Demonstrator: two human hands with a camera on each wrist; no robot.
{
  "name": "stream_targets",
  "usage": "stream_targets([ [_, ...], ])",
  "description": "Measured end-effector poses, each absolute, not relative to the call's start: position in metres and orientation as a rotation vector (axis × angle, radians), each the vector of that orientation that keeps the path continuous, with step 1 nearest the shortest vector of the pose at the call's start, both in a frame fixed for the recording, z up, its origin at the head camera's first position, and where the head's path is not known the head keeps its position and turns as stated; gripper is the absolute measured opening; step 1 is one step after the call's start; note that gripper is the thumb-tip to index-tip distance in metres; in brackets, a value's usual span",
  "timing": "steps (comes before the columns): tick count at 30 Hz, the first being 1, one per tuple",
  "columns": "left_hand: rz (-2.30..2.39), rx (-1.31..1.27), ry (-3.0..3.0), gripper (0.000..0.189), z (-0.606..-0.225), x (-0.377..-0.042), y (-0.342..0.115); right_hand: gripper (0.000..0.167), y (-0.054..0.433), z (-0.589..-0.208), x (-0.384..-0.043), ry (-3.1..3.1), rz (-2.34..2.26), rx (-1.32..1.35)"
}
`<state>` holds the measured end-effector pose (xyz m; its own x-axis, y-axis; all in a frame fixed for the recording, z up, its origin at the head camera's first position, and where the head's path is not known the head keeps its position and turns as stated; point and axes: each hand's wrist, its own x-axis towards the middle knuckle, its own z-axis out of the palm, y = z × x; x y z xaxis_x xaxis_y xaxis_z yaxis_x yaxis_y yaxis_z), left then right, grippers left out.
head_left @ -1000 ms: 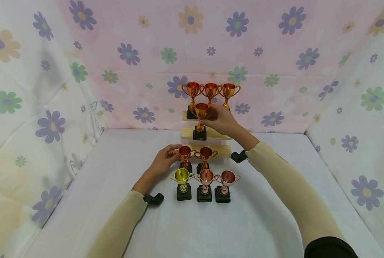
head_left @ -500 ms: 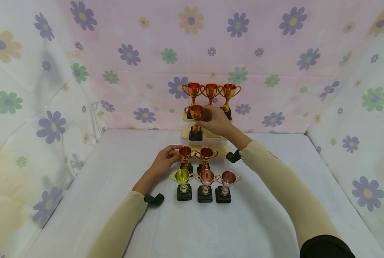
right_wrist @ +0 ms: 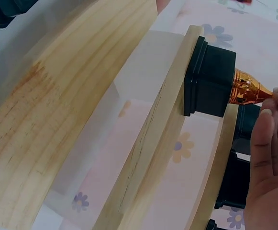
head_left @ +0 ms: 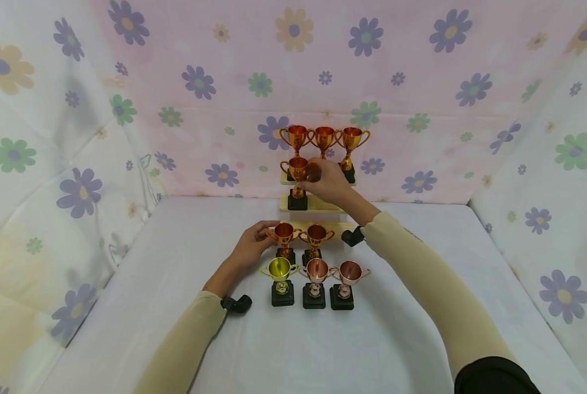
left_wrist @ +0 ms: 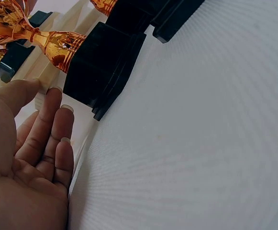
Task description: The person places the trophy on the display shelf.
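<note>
Head view: right hand [head_left: 330,180] is pinching a gold trophy [head_left: 297,171] upright; below it, left hand [head_left: 248,246] is gripping the wooden stand [head_left: 339,224], perhaps steadying it.

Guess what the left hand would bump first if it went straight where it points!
Probably the bottom wooden step: the left hand seems to pinch its end. An orange trophy looks close too, but depth is unclear.
</note>
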<state>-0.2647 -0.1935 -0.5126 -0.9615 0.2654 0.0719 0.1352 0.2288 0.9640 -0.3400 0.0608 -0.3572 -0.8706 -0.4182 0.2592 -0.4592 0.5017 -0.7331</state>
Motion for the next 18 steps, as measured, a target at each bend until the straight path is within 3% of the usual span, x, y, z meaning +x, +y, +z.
stream_targets([
  [18, 1.834, 0.411, 2.398, 0.045, -0.5132, -0.2642, -0.1941, 0.039, 0.0557, -0.3587, -0.3429, -2.676, 1.401, 0.729],
])
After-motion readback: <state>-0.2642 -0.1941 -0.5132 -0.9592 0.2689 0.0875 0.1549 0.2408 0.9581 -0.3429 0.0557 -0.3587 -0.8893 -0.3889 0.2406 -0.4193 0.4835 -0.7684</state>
